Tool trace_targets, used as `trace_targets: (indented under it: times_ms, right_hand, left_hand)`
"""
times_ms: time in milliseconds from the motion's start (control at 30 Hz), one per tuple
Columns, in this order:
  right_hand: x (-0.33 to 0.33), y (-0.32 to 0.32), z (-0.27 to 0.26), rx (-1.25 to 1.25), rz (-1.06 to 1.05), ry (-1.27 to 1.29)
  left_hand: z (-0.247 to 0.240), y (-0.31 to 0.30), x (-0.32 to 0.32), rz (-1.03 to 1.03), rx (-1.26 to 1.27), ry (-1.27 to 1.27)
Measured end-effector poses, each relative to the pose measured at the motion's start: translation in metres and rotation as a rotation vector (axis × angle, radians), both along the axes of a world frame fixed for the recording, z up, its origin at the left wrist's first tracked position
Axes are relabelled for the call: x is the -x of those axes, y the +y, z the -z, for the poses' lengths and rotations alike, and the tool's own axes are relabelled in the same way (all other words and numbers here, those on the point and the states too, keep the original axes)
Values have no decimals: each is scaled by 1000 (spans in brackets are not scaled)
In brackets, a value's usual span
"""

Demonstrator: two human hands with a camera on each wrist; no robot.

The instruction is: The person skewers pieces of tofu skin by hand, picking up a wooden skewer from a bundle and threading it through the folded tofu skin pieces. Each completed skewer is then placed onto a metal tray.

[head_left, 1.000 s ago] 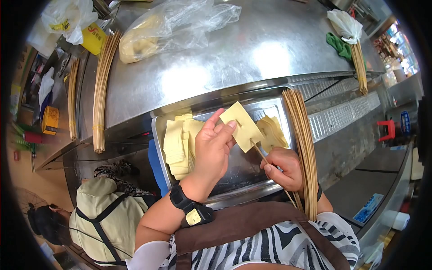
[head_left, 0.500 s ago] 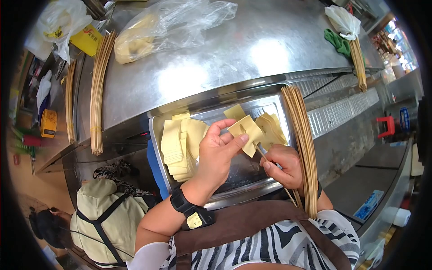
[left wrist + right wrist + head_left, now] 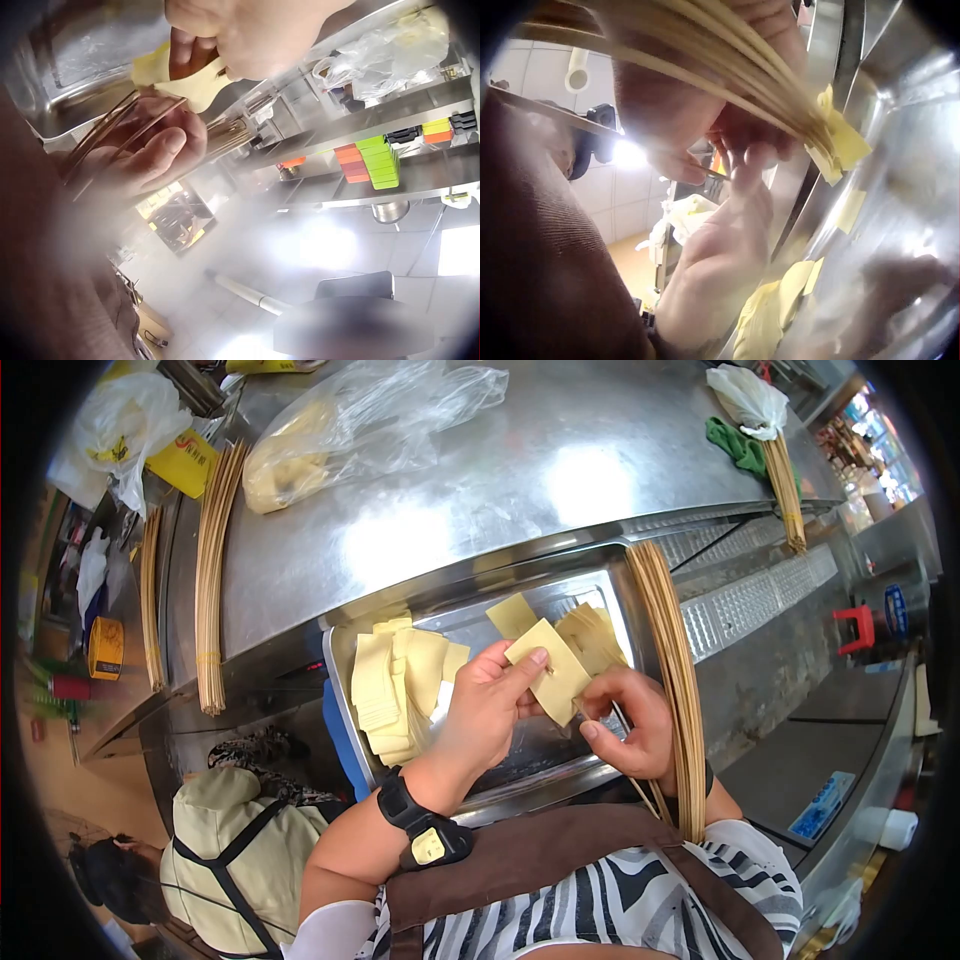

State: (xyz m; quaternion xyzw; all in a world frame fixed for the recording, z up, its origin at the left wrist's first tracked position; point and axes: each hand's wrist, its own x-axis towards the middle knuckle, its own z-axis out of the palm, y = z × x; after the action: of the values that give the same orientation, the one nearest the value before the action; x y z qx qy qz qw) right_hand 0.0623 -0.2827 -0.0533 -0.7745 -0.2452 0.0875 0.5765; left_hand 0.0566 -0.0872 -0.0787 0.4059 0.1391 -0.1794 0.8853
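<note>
My left hand (image 3: 475,705) pinches a thin square yellow sheet (image 3: 562,685), like tofu skin, thumb on its face and fingers behind. At the sheet's lower corner, my right hand (image 3: 640,725) curls round a thin bamboo skewer (image 3: 154,122), its thumb and forefinger spread a little apart. Both hands are over a metal tray (image 3: 345,660). Stacked yellow sheets (image 3: 375,680) lie in its left part, a fanned pile (image 3: 590,632) in its right part, and a single sheet (image 3: 511,616) near the far side.
A long skewer bundle (image 3: 668,660) stands along the tray's right side, by my right wrist. Beyond the tray is a steel counter (image 3: 480,490) with a plastic bag (image 3: 300,465) and another skewer bundle (image 3: 213,580). A person (image 3: 230,850) is at the left.
My left hand has brought the sheet lower and closer to my right hand, uncovering the single sheet behind. The right hand's forefinger has lifted away from its thumb.
</note>
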Motion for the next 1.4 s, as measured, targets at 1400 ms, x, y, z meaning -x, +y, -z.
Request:
trace_targets:
  times_ms: [1400]
  right_hand:
    - [-7, 0, 9, 151, -207, -291]
  left_hand:
    - [-29, 106, 37, 163, -2084, -213]
